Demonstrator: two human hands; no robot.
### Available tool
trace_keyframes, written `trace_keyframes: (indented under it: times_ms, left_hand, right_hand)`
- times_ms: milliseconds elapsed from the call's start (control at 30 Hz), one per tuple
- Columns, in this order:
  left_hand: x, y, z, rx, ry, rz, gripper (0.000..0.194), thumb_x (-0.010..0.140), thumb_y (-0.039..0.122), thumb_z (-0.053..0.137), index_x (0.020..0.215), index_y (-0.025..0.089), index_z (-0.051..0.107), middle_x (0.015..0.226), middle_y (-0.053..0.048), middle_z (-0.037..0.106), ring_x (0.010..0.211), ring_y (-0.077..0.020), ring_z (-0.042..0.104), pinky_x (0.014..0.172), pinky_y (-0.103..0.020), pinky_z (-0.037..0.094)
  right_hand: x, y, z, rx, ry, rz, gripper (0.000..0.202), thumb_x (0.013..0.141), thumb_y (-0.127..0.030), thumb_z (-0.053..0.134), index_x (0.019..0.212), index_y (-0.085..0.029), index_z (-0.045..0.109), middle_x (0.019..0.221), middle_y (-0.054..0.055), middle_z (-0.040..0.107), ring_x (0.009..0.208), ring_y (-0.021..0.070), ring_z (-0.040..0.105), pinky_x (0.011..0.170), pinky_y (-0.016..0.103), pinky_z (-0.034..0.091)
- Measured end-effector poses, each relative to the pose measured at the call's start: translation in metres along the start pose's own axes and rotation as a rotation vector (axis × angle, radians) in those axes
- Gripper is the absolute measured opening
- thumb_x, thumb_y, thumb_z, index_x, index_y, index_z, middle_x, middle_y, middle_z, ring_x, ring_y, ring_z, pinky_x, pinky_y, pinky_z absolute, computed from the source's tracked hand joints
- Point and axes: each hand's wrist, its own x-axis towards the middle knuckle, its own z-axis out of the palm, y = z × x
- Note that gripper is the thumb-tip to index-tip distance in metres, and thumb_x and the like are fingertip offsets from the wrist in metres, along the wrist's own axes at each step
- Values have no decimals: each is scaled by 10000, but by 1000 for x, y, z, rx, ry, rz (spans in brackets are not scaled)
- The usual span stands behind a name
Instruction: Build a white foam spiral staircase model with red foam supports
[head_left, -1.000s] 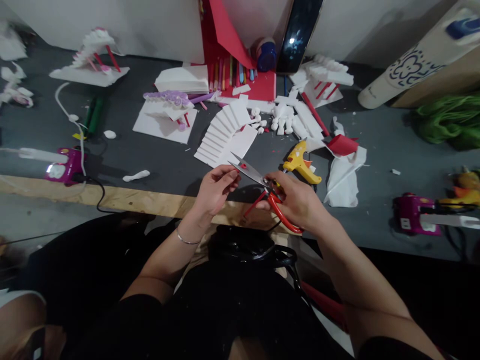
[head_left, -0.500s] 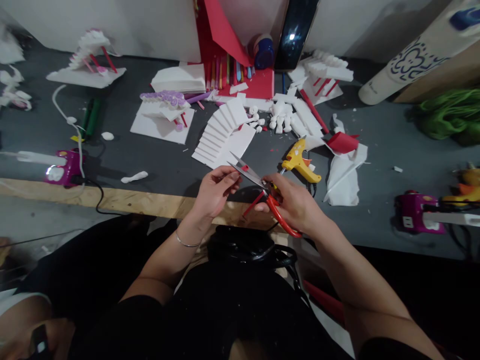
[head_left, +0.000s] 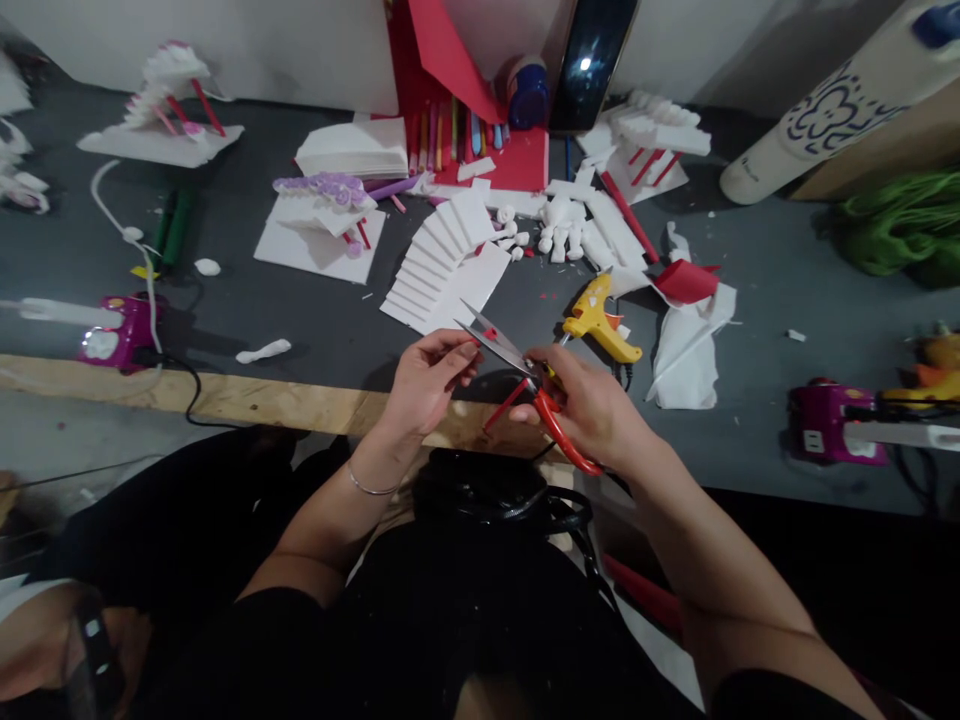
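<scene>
Head view: glue gun (head_left: 601, 322) lies near right hand (head_left: 589, 405).

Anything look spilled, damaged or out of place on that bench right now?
Nothing looks spilled. The yellow glue gun lies on its side, its nozzle close to the right hand, which seems an awkward spot. Right of the gun, a white sheet looks crumpled.

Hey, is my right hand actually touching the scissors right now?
Touching. The head view shows the right hand gripping the scissors by their red handles, with the blades pointing out toward the left hand.
</scene>
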Motion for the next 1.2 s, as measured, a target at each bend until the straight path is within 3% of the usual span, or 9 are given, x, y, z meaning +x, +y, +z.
trace_keyframes:
  times_ms: [333,700,900,1200]
  left_hand:
    - [1,1,2,13,-19,0,210,607,278,939,663,216,746,606,22,663,506,-59,531,483,-194,423]
    - [-3,-1,7,36,-47,-24,223,592,296,944,684,205,762,577,33,642,476,-45,522,455,-175,409]
    - [-4,1,16,124,-113,-35,233,608,332,937,651,198,751,569,36,630,490,-50,515,471,-185,426]
    - [-5,-2,21,154,-126,-73,144,617,289,881,659,234,754,608,29,641,509,-54,500,490,-210,435]
  right_hand:
    - [-1,0,-1,1,-11,20,675,931,-831,441,1128,-207,606,828,69,668,655,195,581,612,320,452]
    - [-13,0,-1,25,-27,50,660,977,-795,398,1101,-188,627,691,25,612,579,171,559,559,291,415]
    - [-21,8,2,-10,58,42,651,947,-793,467,1182,-200,601,943,102,713,734,223,651,645,323,492]
    - [-25,9,2,145,124,8,562,955,-749,528,1048,-202,615,750,22,648,609,150,541,599,275,457]
